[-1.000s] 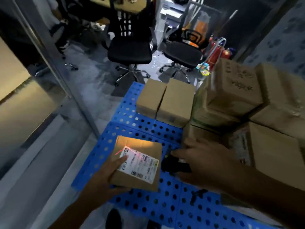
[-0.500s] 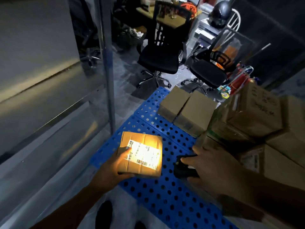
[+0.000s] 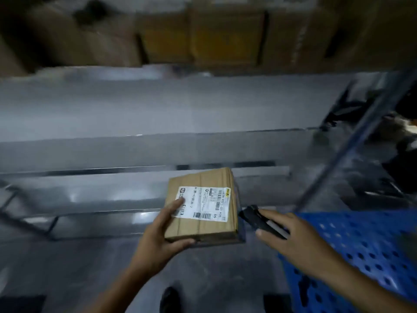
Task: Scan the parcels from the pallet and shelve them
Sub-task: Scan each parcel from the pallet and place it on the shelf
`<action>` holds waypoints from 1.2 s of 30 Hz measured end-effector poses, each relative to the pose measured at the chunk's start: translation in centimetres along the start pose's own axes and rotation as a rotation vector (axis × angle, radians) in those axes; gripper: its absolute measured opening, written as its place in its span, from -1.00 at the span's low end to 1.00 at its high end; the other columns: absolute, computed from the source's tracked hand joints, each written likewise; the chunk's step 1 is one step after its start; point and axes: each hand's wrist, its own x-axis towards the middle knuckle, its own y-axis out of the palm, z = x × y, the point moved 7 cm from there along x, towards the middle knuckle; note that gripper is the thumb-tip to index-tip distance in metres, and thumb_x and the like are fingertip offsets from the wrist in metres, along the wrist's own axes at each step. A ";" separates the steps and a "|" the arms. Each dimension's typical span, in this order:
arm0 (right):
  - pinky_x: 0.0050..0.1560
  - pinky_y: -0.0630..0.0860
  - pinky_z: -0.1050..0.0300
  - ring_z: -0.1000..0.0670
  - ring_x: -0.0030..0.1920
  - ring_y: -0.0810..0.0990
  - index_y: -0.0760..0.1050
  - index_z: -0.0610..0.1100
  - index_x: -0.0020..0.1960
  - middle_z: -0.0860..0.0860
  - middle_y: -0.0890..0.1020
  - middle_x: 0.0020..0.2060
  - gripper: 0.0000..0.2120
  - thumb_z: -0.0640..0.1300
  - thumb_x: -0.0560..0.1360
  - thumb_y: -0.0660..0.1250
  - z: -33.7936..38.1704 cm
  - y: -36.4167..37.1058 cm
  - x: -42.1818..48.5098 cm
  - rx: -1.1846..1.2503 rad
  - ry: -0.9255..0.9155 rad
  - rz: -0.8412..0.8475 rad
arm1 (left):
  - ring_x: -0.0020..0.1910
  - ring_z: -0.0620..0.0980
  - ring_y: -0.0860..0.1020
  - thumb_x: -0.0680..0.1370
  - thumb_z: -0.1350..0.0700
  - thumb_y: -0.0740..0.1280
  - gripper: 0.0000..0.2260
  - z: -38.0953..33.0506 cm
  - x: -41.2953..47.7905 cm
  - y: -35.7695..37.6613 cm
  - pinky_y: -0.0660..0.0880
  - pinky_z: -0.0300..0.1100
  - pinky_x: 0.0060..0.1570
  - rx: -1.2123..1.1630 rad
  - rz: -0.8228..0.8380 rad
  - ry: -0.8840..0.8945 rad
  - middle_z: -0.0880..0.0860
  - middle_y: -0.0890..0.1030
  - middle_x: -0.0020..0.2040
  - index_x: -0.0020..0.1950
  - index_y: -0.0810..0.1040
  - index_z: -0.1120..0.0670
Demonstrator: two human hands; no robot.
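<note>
The grey metal shelving (image 3: 158,109) fills the view in front of you. Its upper shelf is packed with a blurred row of brown cardboard boxes (image 3: 225,39), and the blue perforated pallet (image 3: 361,245) shows at your lower right. Your left grip (image 3: 155,240) is clamped on the parcel (image 3: 203,229), thumb lying on its white label (image 3: 203,203) and a finger curled at its near edge, holding it label-up in the air before the lower shelves. Your right grip (image 3: 293,240), just beside the parcel, is closed round the black scanner (image 3: 259,219), forefinger stretched along its top.
</note>
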 end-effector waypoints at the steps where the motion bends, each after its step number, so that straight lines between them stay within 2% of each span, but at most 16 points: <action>1: 0.04 0.42 0.36 0.30 0.10 0.51 0.40 0.52 0.15 0.25 0.54 0.10 -0.65 0.22 0.46 0.42 3.1 1.9 1.3 0.015 -0.064 0.035 | 0.22 -0.35 0.52 0.25 -0.03 0.69 -0.16 0.2 -1.4 -3.8 0.42 -0.50 0.12 0.017 -0.066 -0.017 -0.46 0.47 0.30 0.39 0.37 -0.46; 4: -0.04 0.38 0.42 0.38 0.03 0.50 0.39 0.57 0.07 0.32 0.54 0.06 -0.68 0.24 0.44 0.43 12.0 8.9 4.2 0.045 -0.188 0.167 | 0.30 -0.33 0.49 0.22 -0.16 0.60 -0.19 1.5 -6.1 -14.4 0.40 -0.47 0.19 0.057 -0.244 -0.079 -0.42 0.46 0.36 0.42 0.38 -0.42; 8: -0.10 0.38 0.56 0.44 0.01 0.53 0.46 0.56 -0.05 0.46 0.58 -0.05 -0.64 0.12 0.40 0.52 23.5 19.1 6.6 0.063 -0.352 0.250 | 0.30 -0.30 0.51 0.20 -0.18 0.60 -0.17 4.0 -12.1 -27.4 0.42 -0.45 0.20 0.120 -0.425 -0.149 -0.41 0.48 0.35 0.43 0.38 -0.43; 10: -0.06 0.44 0.49 0.39 -0.01 0.57 0.48 0.58 -0.07 0.43 0.62 -0.04 -0.66 0.15 0.40 0.51 28.8 24.3 7.3 0.042 -0.405 0.280 | 0.32 -0.33 0.48 0.20 -0.19 0.62 -0.15 5.4 -14.4 -34.0 0.42 -0.38 0.26 0.149 -0.486 -0.155 -0.42 0.46 0.37 0.43 0.36 -0.43; 12: -0.01 0.49 0.37 0.36 0.00 0.58 0.49 0.55 -0.04 0.39 0.63 -0.02 -0.72 0.21 0.38 0.47 33.6 29.1 8.2 0.029 -0.437 0.307 | 0.34 -0.43 0.42 0.20 -0.19 0.64 -0.10 6.6 -15.8 -40.4 0.38 -0.47 0.24 0.179 -0.495 -0.166 -0.50 0.40 0.37 0.47 0.32 -0.41; 15: -0.02 0.45 0.40 0.42 0.02 0.55 0.49 0.55 -0.02 0.49 0.60 -0.01 -0.74 0.24 0.37 0.44 40.5 35.5 9.7 0.015 -0.498 0.352 | 0.40 -0.45 0.35 0.24 -0.04 0.72 -0.04 8.9 -17.1 -48.9 0.31 -0.49 0.31 0.191 -0.504 -0.184 -0.38 0.40 0.43 0.52 0.27 -0.20; 17: -0.04 0.44 0.42 0.45 0.02 0.53 0.55 0.43 0.10 0.52 0.58 -0.01 -0.73 0.19 0.42 0.45 44.1 39.3 11.0 0.032 -0.496 0.377 | 0.39 -0.46 0.34 0.23 0.03 0.72 -0.03 10.7 -17.2 -53.6 0.31 -0.48 0.32 0.185 -0.540 -0.208 -0.26 0.40 0.43 0.51 0.25 -0.12; 20: -0.14 0.41 0.52 0.45 -0.02 0.54 0.59 0.24 0.20 0.40 0.65 -0.03 -0.70 0.09 0.48 0.46 47.4 44.0 13.3 0.051 -0.468 0.373 | 0.28 -0.58 0.31 0.22 0.02 0.73 -0.03 14.1 -16.3 -58.9 0.28 -0.64 0.15 0.198 -0.574 -0.241 -0.32 0.36 0.35 0.48 0.25 -0.11; 23: -0.19 0.39 0.47 0.37 -0.09 0.55 0.56 0.26 0.20 0.37 0.62 -0.05 -0.68 0.16 0.46 0.46 49.1 47.6 16.3 0.052 -0.364 0.359 | 0.23 -0.45 0.39 0.20 -0.03 0.73 -0.03 18.2 -14.2 -62.4 0.37 -0.61 0.05 0.169 -0.553 -0.296 -0.29 0.38 0.34 0.46 0.24 -0.19; 25: -0.21 0.36 0.48 0.39 -0.09 0.50 0.53 0.30 0.21 0.40 0.56 -0.07 -0.67 0.19 0.46 0.45 50.0 50.1 19.0 0.041 -0.322 0.369 | 0.23 -0.31 0.47 0.19 -0.06 0.73 -0.01 21.4 -12.4 -64.5 0.42 -0.53 0.06 0.145 -0.536 -0.341 -0.24 0.38 0.35 0.46 0.21 -0.25; 27: -0.20 0.37 0.46 0.38 -0.09 0.50 0.52 0.31 0.18 0.40 0.56 -0.08 -0.70 0.20 0.46 0.44 51.3 52.5 21.9 0.040 -0.301 0.389 | 0.29 -0.18 0.46 0.18 -0.09 0.72 0.01 24.5 -10.6 -66.7 0.44 -0.40 0.15 0.154 -0.527 -0.368 -0.21 0.38 0.37 0.46 0.18 -0.28; 31: 0.02 0.55 0.13 0.15 -0.04 0.62 0.60 0.14 0.19 0.19 0.67 -0.06 -0.74 0.10 0.51 0.42 54.1 57.8 28.6 0.080 -0.257 0.434 | 0.30 -0.10 0.45 0.22 -0.09 0.71 -0.01 30.1 -6.2 -72.0 0.48 -0.13 0.31 0.207 -0.503 -0.414 -0.21 0.37 0.37 0.48 0.17 -0.26; 32: -0.03 0.56 0.13 0.16 -0.07 0.62 0.60 0.14 0.20 0.20 0.67 -0.09 -0.75 0.09 0.52 0.41 54.8 59.1 30.3 0.082 -0.253 0.452 | 0.31 -0.08 0.46 0.25 -0.09 0.69 -0.03 31.4 -4.9 -73.4 0.47 -0.11 0.31 0.241 -0.496 -0.425 -0.22 0.38 0.37 0.50 0.19 -0.25; 33: -0.17 0.54 0.20 0.23 -0.17 0.61 0.59 0.16 0.19 0.26 0.66 -0.19 -0.76 0.09 0.53 0.40 55.6 60.4 32.0 0.089 -0.251 0.472 | 0.32 -0.07 0.44 0.28 -0.10 0.68 -0.05 32.6 -3.6 -75.0 0.44 -0.13 0.31 0.283 -0.499 -0.429 -0.22 0.37 0.37 0.53 0.20 -0.24; 35: -0.41 0.38 0.34 0.28 -0.42 0.51 0.59 0.20 0.17 0.30 0.55 -0.46 -0.79 0.08 0.54 0.39 57.0 62.9 35.3 0.108 -0.238 0.493 | 0.36 -0.06 0.39 0.31 -0.11 0.65 -0.06 34.9 -1.0 -78.0 0.40 -0.10 0.36 0.348 -0.510 -0.434 -0.16 0.36 0.41 0.58 0.22 -0.18; 36: -0.45 0.34 0.37 0.28 -0.45 0.49 0.59 0.21 0.16 0.30 0.53 -0.50 -0.80 0.08 0.54 0.39 57.7 64.1 37.0 0.115 -0.230 0.493 | 0.38 -0.03 0.38 0.33 -0.11 0.65 -0.07 36.1 0.3 -79.4 0.40 -0.04 0.38 0.366 -0.505 -0.440 -0.12 0.36 0.43 0.58 0.23 -0.17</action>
